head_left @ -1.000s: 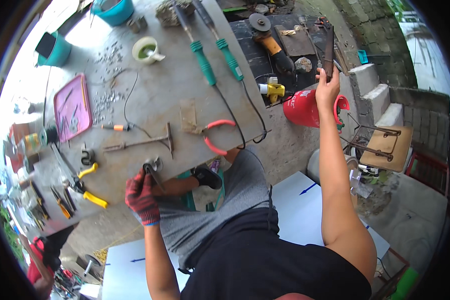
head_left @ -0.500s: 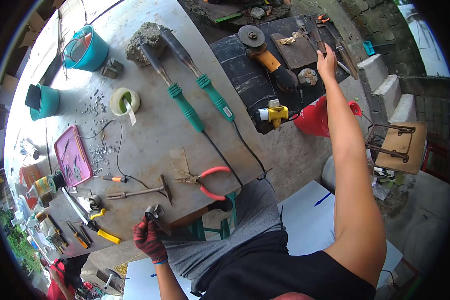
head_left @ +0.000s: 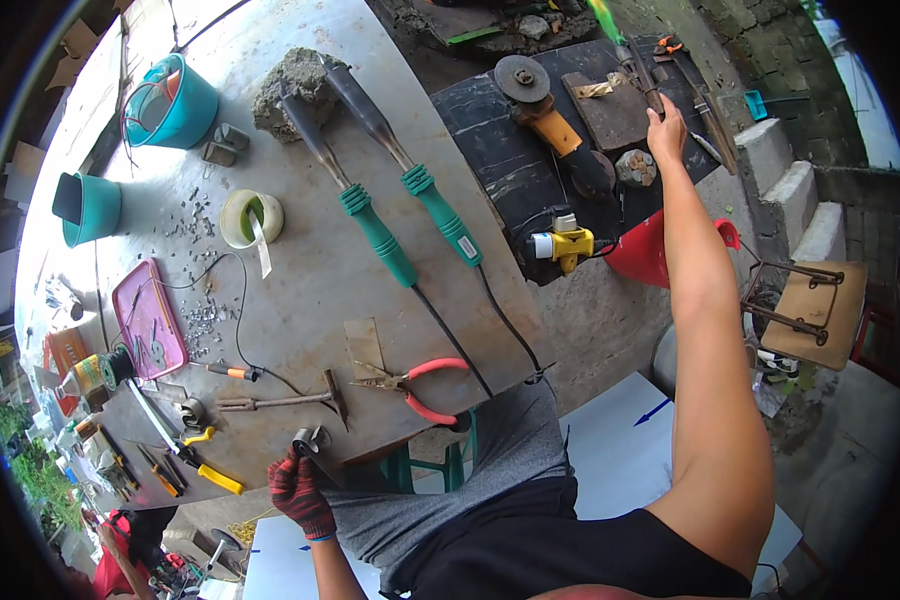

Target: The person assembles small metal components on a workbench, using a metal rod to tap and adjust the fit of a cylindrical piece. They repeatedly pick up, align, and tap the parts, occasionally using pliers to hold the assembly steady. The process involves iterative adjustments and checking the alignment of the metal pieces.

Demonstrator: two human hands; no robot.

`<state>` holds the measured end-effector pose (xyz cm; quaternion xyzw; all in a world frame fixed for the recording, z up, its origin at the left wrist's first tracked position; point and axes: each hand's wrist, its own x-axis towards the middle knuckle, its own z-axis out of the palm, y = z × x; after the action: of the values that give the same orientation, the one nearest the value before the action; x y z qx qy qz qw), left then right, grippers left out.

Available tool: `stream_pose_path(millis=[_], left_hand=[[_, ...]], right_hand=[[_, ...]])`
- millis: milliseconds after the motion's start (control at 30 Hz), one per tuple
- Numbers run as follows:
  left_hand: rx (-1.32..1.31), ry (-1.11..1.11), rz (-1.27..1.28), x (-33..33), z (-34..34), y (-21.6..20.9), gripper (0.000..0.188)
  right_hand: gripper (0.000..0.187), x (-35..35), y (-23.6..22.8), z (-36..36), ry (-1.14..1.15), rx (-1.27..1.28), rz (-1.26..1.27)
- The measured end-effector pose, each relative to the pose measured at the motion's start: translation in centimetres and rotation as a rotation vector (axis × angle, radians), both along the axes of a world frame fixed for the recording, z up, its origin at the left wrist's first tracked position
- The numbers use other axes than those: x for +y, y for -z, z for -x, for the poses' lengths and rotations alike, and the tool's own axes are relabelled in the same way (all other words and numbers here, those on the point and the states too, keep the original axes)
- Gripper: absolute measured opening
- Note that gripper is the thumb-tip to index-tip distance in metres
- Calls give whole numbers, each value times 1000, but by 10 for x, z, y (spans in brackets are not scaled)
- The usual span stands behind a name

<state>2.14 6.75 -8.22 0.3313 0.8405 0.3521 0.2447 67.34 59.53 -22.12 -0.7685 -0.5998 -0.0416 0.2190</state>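
My left hand, in a red-and-black knitted glove, is closed on a small curled metal piece by the table's near edge. My bare right hand reaches far out and grips a long brown-handled tool over the black side surface. A bright green-yellow streak shows near the tool's far end; I cannot tell whether it is a flame. Beside the curled piece lie a hammer and red-handled pliers.
Two green-handled soldering irons rest against a rough stone. An angle grinder lies on the black surface. A yellow plug adapter sits at its edge, near a red bucket. A pink tray holds small parts.
The green-yellow streak has appeared by the right-hand tool. My view has shifted slightly. Both hands keep their grips, and my right hand has hardly moved.
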Motion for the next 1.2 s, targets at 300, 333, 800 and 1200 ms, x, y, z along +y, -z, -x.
stream_pose_path(millis=[300,333,800,1200], left_hand=[[7,-11,20,2,-2,-4,24],[-1,-8,8,-2,1,-2,25],[4,-6,37,2,1,-4,26],[-77,-20,5,-1,3,-2,26]], right_hand=[[45,1,6,-7,2,3,10],[45,0,8,-7,14,0,22],[45,5,19,0,33,-39,52],[69,-3,7,9,118,-154,14]])
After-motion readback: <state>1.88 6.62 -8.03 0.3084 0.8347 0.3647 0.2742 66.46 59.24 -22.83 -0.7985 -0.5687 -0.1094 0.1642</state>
